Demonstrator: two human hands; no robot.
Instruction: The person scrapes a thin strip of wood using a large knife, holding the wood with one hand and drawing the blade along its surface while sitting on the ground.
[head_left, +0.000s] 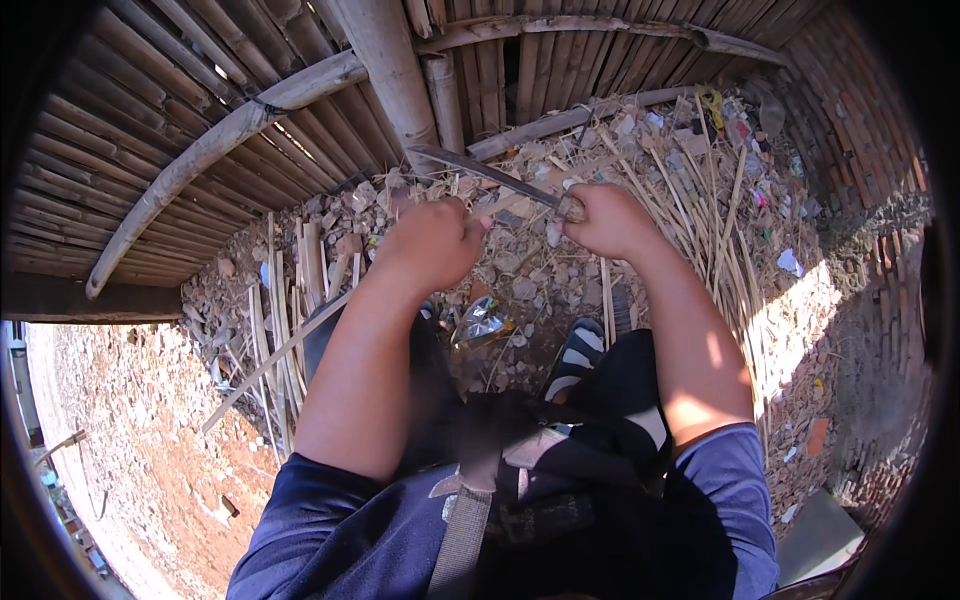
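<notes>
My right hand [612, 222] is closed around the handle of a long dark-bladed knife [492, 174]. The blade slants up and to the left, with its tip near a thick bamboo post. My left hand [432, 242] grips a thin bamboo strip [280, 352]. One end of the strip runs down past my left forearm; the other reaches out beyond my fingers, under the knife. From this angle I cannot tell whether the blade touches the strip. Both hands are held out in front of my knees, above the littered ground.
Split bamboo strips [722, 225] lie in a pile on the right, and more strips [268, 335] lean at left. A bamboo wall [150, 150] with a thick post [385, 75] stands ahead. A brick wall [870, 140] is at right. Rubble and a foil wrapper [482, 322] cover the ground.
</notes>
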